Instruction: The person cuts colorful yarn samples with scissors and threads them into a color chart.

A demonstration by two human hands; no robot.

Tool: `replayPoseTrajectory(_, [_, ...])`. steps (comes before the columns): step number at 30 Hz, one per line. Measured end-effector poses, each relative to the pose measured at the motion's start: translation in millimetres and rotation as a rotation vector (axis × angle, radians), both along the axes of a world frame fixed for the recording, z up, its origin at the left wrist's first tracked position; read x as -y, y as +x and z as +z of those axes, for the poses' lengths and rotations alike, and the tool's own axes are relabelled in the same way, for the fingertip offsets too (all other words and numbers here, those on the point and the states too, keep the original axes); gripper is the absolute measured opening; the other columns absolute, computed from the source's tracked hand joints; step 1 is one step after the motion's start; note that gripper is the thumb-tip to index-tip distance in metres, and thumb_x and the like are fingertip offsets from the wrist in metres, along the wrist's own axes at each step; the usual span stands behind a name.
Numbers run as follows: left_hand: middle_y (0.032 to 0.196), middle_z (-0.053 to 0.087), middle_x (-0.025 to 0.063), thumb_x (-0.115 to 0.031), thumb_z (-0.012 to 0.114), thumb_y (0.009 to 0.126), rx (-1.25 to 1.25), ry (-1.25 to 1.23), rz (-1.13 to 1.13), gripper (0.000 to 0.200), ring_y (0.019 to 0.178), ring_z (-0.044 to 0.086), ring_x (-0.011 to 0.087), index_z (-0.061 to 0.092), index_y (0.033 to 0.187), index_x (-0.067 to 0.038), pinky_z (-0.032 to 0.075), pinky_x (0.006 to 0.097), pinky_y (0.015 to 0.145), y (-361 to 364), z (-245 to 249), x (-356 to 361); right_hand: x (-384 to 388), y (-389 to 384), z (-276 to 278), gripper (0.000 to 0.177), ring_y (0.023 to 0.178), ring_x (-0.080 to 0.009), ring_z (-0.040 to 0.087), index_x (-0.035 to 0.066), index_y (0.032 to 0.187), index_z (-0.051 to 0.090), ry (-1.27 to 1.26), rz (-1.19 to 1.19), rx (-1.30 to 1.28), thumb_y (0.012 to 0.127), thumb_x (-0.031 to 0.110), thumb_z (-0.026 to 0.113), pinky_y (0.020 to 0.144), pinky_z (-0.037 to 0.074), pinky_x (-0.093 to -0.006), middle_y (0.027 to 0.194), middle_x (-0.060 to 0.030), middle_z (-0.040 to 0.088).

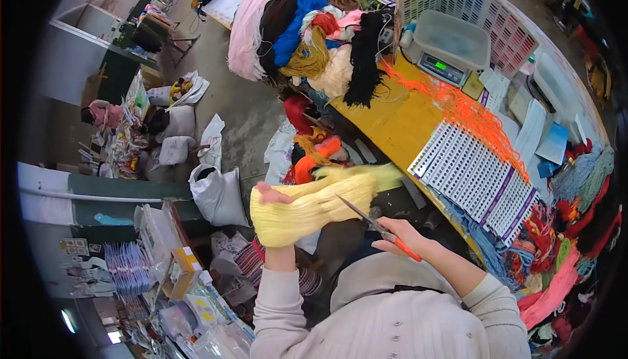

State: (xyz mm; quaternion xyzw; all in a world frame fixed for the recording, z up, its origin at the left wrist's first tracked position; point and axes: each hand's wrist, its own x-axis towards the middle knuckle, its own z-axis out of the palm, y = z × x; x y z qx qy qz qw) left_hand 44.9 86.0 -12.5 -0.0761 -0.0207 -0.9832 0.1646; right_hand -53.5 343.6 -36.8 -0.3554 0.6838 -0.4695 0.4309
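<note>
A pale yellow skein of yarn [307, 212] is looped over my left hand [273, 194], whose fingers show at the top of the loop while the rest is covered by the strands. The skein stretches to the right and ends in a blurred, loose tail. My right hand [400, 234] is closed on a pair of scissors [364, 217] with orange handles. Their dark blades point up and left, with the tips overlapping the yellow strands in this view. Both hands are in front of my body, beside the yellow table [374, 120].
Yarn cards with rows of holes [474, 176] and orange yarn [481, 120] lie on the table. A scale [441, 68] carries a clear plastic tub [451, 38]. Colourful skeins [314, 38] hang over the far end. A white sack [219, 195] stands on the floor at left.
</note>
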Motion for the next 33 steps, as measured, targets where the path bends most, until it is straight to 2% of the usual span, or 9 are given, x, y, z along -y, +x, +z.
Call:
replayPoseTrajectory(3, [0.12,0.042,-0.0042,-0.033,0.019,0.089,0.125,0.001,0.178,0.04,0.117,0.027,0.0051,0.035,0.121,-0.015,0.01,0.0291,0.099,-9.4,46.6,-35.6,8.9,-3.4,12.6,0.033,0.064,-0.031,0.047,0.004,0.087,0.047,-0.12,0.075,-0.088,0.067,0.023,0.065,0.059,0.04,-0.0344,0.068,-0.014,0.048])
replayPoseTrajectory(6, [0.131,0.027,-0.009,-0.032,0.017,0.089,0.144,-0.135,0.216,0.041,0.12,0.023,0.0047,0.023,0.129,-0.02,0.01,0.0284,0.099,-23.5,64.5,-50.0,5.8,-7.9,20.5,0.034,0.068,-0.0332,0.049,0.003,0.086,0.047,-0.195,0.066,-0.117,0.066,0.023,0.066,0.06,0.04,-0.0367,0.071,-0.0149,0.05])
replayPoseTrajectory(7, [0.131,0.028,-0.0088,-0.031,0.017,0.09,0.095,0.026,0.171,0.041,0.12,0.023,0.0052,0.025,0.128,-0.019,0.01,0.0295,0.099,-26.7,74.3,-55.4,4.2,-8.8,17.9,0.034,0.068,-0.0332,0.048,0.003,0.086,0.047,-0.212,0.058,-0.138,0.066,0.023,0.065,0.06,0.04,-0.0366,0.071,-0.0148,0.05])
replayPoseTrajectory(10, [0.132,0.025,-0.0071,-0.028,0.017,0.089,-0.013,0.033,0.127,0.041,0.121,0.021,0.0056,0.023,0.128,-0.017,0.011,0.031,0.1,-43.8,87.1,-72.7,-2.7,-10.1,17.2,0.034,0.068,-0.034,0.048,0.004,0.085,0.047,-0.269,-0.004,-0.169,0.066,0.024,0.065,0.06,0.04,-0.0366,0.072,-0.0152,0.05])
replayPoseTrajectory(13, [0.134,0.021,-0.0059,-0.025,0.017,0.089,0.162,-0.061,0.211,0.041,0.122,0.018,0.0062,0.021,0.129,-0.015,0.012,0.0318,0.101,-60.3,98.9,-93.6,-14.1,-12.0,16.8,0.033,0.068,-0.0341,0.049,0.004,0.084,0.047,-0.243,-0.012,-0.251,0.067,0.026,0.065,0.06,0.04,-0.0369,0.071,-0.0154,0.051])
replayPoseTrajectory(18, [0.137,0.008,0.0053,-0.02,0.021,0.09,-0.107,0.356,0.14,0.043,0.125,0.011,0.0136,0.01,0.131,-0.011,0.011,0.0262,0.101,-67.2,103.4,-112.6,-27.2,-10.3,9.2,0.032,0.063,-0.0332,0.048,0.005,0.082,0.049,-0.243,-0.022,-0.286,0.067,0.028,0.065,0.058,0.04,-0.0372,0.067,-0.0135,0.051])
replayPoseTrajectory(22, [0.135,0.016,-0.0036,-0.02,0.015,0.089,0.116,-0.055,0.151,0.041,0.123,0.016,0.0074,0.016,0.13,-0.014,0.013,0.0315,0.101,-61.5,102.4,-109.2,-29.0,-8.7,9.9,0.033,0.062,-0.0315,0.047,0.005,0.084,0.049,-0.354,-0.065,-0.341,0.066,0.028,0.066,0.056,0.038,-0.0344,0.067,-0.0122,0.051])
replayPoseTrajectory(26, [0.137,0.005,0.0066,-0.016,0.026,0.089,-0.139,0.233,0.125,0.047,0.126,0.009,0.0154,0.006,0.131,-0.008,0.014,0.0238,0.1,-61.5,95.2,-103.4,-30.2,-8.5,8.6,0.037,0.062,-0.0286,0.046,0.006,0.088,0.049,-0.395,-0.051,-0.351,0.065,0.028,0.067,0.058,0.036,-0.0319,0.067,-0.0098,0.05])
replayPoseTrajectory(33, [0.131,0.025,0.0005,-0.026,0.024,0.089,-0.103,0.302,0.124,0.041,0.12,0.025,0.0081,0.021,0.128,-0.017,0.012,0.0281,0.099,-35.2,82.7,-67.1,-34.6,-7.2,1.5,0.041,0.067,-0.025,0.047,0.006,0.092,0.047,-0.387,-0.02,-0.319,0.064,0.028,0.068,0.066,0.035,-0.0325,0.073,-0.008,0.051])
